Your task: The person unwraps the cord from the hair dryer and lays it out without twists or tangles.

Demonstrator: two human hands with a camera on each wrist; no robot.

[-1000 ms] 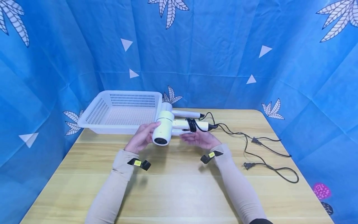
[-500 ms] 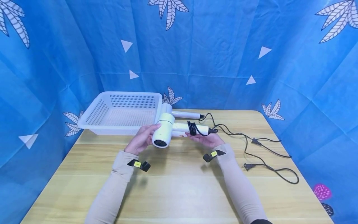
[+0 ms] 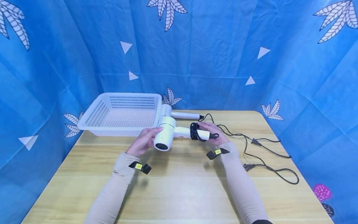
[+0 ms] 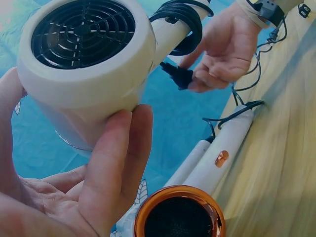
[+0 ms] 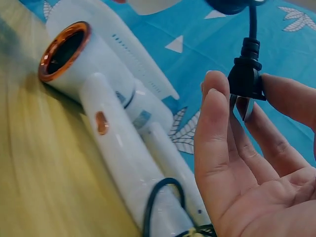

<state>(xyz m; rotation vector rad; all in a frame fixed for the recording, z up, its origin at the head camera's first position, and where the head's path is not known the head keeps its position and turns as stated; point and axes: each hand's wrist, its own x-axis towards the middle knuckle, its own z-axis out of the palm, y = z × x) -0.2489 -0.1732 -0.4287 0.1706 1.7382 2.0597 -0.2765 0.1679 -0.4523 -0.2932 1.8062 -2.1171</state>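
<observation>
My left hand (image 3: pixel 143 141) grips the barrel of a white hair dryer (image 3: pixel 165 137), raised over the table with its handle pointing right. Its black air grille (image 4: pixel 84 32) faces the left wrist camera. A black cord (image 4: pixel 185 27) is wound in several turns around the handle. Beside that coil, my right hand (image 3: pixel 213 130) pinches the cord's black plug (image 5: pixel 247 81) between thumb and fingers, prongs down toward the palm. Behind lie two more white hair dryers, one with a copper-coloured rim (image 5: pixel 64 52); the held dryer largely hides them in the head view.
A white slotted basket (image 3: pixel 120 129) stands at the back left, right by the lying dryers. Black cords (image 3: pixel 279 169) with two plugs trail over the right side of the wooden table (image 3: pixel 179 193). A blue patterned curtain (image 3: pixel 179 56) surrounds it.
The held dryer has come slightly nearer and right with my left hand. My right hand has shifted right and up, from below the handle to beside the cord coil.
</observation>
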